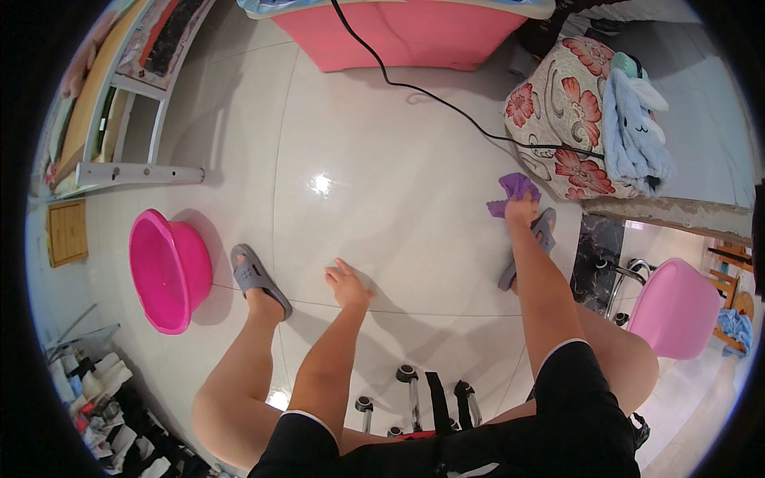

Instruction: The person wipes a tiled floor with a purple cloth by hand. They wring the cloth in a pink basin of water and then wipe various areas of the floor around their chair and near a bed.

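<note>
My right hand (522, 210) grips a crumpled purple cloth (517, 184), just above the grey slipper (545, 230) on my right foot. Part of that slipper is hidden behind my forearm. Over the pale tiled floor (382, 227), between my legs, my left hand (348, 287) is held out with its fingers apart and nothing in it. A grey slipper (258, 276) covers my left foot, to the left of that hand. Farther left a bright pink plastic basin (170, 272) rests tilted towards me, with nothing seen inside.
A black cable (442, 101) runs from a pink bin (400, 36) to a floral cushion (556, 119) bearing a blue plush cloth (633, 131). At right stands a pink swivel chair (675, 308). A white metal frame (140, 173) juts in at left, above piled clothes (119, 412). Chair casters (407, 374) show below me.
</note>
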A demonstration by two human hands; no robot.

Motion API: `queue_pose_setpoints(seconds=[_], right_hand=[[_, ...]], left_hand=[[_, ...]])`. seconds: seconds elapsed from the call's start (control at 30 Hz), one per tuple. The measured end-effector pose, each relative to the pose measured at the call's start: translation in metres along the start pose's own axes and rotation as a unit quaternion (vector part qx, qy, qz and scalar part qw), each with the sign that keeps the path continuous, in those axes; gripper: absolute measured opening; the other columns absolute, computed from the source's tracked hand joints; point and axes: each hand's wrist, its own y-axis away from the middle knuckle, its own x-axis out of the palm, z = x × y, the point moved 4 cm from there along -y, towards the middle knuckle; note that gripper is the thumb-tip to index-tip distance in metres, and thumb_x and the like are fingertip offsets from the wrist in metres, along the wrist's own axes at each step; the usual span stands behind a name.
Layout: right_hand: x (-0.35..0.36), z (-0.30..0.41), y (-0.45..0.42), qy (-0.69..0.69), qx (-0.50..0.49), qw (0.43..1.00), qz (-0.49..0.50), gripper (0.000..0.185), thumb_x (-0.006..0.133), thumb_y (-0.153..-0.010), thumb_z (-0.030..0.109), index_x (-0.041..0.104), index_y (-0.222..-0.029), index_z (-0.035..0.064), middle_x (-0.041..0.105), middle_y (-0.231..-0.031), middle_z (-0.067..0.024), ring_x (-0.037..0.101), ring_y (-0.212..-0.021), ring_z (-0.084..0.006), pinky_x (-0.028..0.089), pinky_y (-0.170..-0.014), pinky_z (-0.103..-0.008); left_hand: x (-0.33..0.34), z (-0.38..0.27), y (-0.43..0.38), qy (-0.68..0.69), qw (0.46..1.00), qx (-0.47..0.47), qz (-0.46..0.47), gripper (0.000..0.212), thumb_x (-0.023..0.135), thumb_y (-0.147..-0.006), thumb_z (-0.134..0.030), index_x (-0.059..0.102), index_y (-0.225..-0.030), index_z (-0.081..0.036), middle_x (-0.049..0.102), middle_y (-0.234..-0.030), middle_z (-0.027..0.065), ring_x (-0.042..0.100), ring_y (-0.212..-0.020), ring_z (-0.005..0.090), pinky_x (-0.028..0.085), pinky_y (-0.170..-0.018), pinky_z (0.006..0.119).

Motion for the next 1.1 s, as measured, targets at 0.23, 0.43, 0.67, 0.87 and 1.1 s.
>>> queue_pose_setpoints(seconds=[0.23, 0.43, 0.67, 0.87, 1.1], right_hand=[[0.054, -0.004, 0.204, 0.098, -0.493, 0.864, 0.015, 0.041, 0.049, -0.081, 0.015, 0.052, -0.120, 0.0252, 0.047, -0.119, -0.0068, 0.038, -0.113, -0.0273, 0.028, -0.091, -0.0499], [0.054, -0.108, 0.339, 0.018, -0.589, 0.758, 0.280, 0.040, 0.059, -0.070, 0.011, 0.059, -0.109, 0.0209, 0.051, -0.111, -0.0061, 0.043, -0.106, -0.0237, 0.032, -0.090, -0.0492], [0.039, -0.031, 0.197, -0.186, -0.388, 0.903, -0.007, 0.041, 0.055, -0.071, 0.003, 0.055, -0.112, 0.0048, 0.058, -0.101, -0.0161, 0.050, -0.099, -0.0337, 0.036, -0.090, -0.0419], [0.057, 0.048, 0.179, 0.103, -0.351, 0.931, 0.008, 0.044, 0.055, -0.079, 0.021, 0.049, -0.122, 0.0200, 0.045, -0.123, -0.0080, 0.041, -0.111, -0.0327, 0.041, -0.084, -0.0496], [0.065, -0.087, 0.355, 0.073, -0.597, 0.788, 0.133, 0.039, 0.058, -0.072, 0.014, 0.059, -0.110, 0.0231, 0.048, -0.115, -0.0053, 0.040, -0.110, -0.0257, 0.028, -0.089, -0.0491]], left_hand=[[-0.001, -0.007, 0.005, -0.031, 0.999, -0.002, 0.010, 0.125, 0.087, -0.048, -0.028, 0.007, -0.140, 0.000, 0.014, -0.138, 0.0265, 0.018, -0.129, 0.0366, 0.033, -0.101, 0.029], [-0.001, -0.003, 0.002, -0.080, 0.996, 0.024, -0.018, 0.127, 0.086, -0.047, -0.032, 0.006, -0.140, 0.000, 0.018, -0.137, 0.0267, 0.022, -0.126, 0.0382, 0.031, -0.102, 0.034], [0.007, 0.001, -0.007, -0.168, 0.984, 0.046, -0.039, 0.119, 0.082, -0.052, -0.039, 0.012, -0.137, 0.008, 0.032, -0.132, 0.0260, 0.023, -0.127, 0.0387, 0.016, -0.107, 0.043], [0.015, -0.003, -0.008, -0.150, 0.986, 0.050, -0.054, 0.120, 0.083, -0.051, -0.036, 0.011, -0.138, 0.006, 0.029, -0.133, 0.0254, 0.023, -0.126, 0.0386, 0.020, -0.107, 0.038], [0.004, 0.013, 0.004, -0.061, 0.990, 0.101, -0.076, 0.100, 0.077, -0.063, -0.020, 0.015, -0.140, -0.007, 0.026, -0.135, 0.0228, 0.025, -0.125, 0.0364, 0.033, -0.101, 0.035]])
